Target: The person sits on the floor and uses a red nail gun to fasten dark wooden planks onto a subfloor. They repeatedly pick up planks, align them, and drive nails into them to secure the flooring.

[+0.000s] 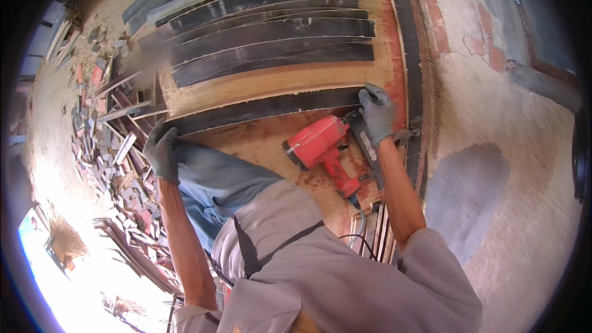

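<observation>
A long, dark-faced wooden strip (265, 110) with rough pale edges lies crosswise in front of me. At its left end, my gloved left hand (161, 153) is closed on the strip. My right hand (377, 116), also in a grey glove, has its fingers closed at the strip's right end. A red nail gun (317, 139) with a black magazine lies on the work surface, just below the strip and beside my right hand. From its handle a hose (356, 203) runs down toward me.
Several dark strips (277, 31) lie side by side on the plywood work surface (265, 89) beyond. A dark raised edge (407, 43) borders it on the right, near a brick-and-plaster wall (468, 18). Wood offcuts (132, 191) are heaped on the floor at the left.
</observation>
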